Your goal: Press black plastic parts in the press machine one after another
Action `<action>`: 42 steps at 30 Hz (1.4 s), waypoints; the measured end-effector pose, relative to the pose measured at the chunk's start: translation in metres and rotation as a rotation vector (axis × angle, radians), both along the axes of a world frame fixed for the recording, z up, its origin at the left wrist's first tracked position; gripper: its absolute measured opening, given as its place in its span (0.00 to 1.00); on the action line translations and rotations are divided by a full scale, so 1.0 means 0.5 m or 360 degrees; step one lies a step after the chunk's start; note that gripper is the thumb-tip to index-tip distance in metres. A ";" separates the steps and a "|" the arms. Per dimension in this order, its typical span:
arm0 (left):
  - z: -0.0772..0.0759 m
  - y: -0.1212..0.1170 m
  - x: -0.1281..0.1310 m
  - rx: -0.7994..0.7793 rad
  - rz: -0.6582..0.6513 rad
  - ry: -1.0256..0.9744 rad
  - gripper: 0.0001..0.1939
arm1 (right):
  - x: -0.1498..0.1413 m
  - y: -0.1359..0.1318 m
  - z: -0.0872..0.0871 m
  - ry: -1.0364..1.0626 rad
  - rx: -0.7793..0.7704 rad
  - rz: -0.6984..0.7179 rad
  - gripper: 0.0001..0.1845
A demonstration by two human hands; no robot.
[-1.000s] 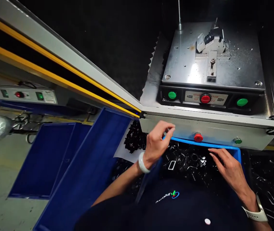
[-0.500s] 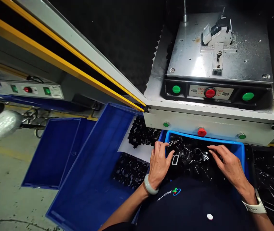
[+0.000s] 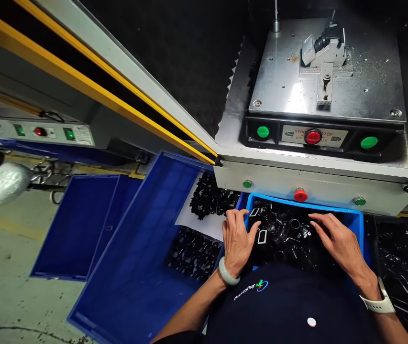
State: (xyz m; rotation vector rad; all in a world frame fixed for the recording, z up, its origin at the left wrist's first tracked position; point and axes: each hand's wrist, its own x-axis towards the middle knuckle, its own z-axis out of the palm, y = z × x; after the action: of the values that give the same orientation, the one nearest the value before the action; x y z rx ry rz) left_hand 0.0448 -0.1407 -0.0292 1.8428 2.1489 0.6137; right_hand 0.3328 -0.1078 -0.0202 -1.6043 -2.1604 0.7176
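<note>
My left hand [image 3: 238,239] hovers over the left rim of a blue bin [image 3: 333,209], fingers apart and nothing held. Opposite it, my right hand [image 3: 338,241] is above the bin's right part, thumb and fingers parted, also without anything in it. Black plastic parts [image 3: 290,239] fill the bin, loose and jumbled. Among them lies a pale rectangular frame [image 3: 262,236] close to my left thumb. On the machine's metal plate, a black part [image 3: 327,38] rests in a light-coloured fixture [image 3: 327,55], away from both hands.
The machine's front carries a red stop button [image 3: 300,195] and a green button [image 3: 359,201]. A large blue crate [image 3: 132,258] with rows of black parts and a white sheet [image 3: 185,215] stands left. Yellow-edged frame bars [image 3: 125,100] slant across the upper left.
My left hand comes down from in front of the machine panel to the bin's left side and its fingers spread. My right hand stays over the bin. The view shifts slightly.
</note>
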 end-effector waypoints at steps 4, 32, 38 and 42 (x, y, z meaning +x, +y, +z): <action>-0.005 0.002 -0.002 -0.0084 0.0010 0.0196 0.08 | -0.001 0.000 -0.001 -0.0004 -0.0018 0.0011 0.14; 0.044 0.161 0.072 0.0687 -0.0586 -0.1064 0.26 | -0.023 0.071 0.112 0.0902 -0.0408 -0.0714 0.22; 0.046 0.190 0.096 0.0728 -0.0764 -0.1136 0.27 | -0.086 0.123 0.178 0.1042 -0.0388 -0.0587 0.19; 0.054 0.211 0.112 0.0706 -0.1014 -0.1090 0.27 | -0.100 0.146 0.162 0.0940 -0.0453 -0.0369 0.16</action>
State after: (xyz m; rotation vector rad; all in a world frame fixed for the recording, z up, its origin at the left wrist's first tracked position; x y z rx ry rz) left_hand 0.1005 -0.0350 -0.0023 1.9601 0.9745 1.3647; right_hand 0.2826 -0.0349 0.0610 -1.4880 -1.4768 1.2741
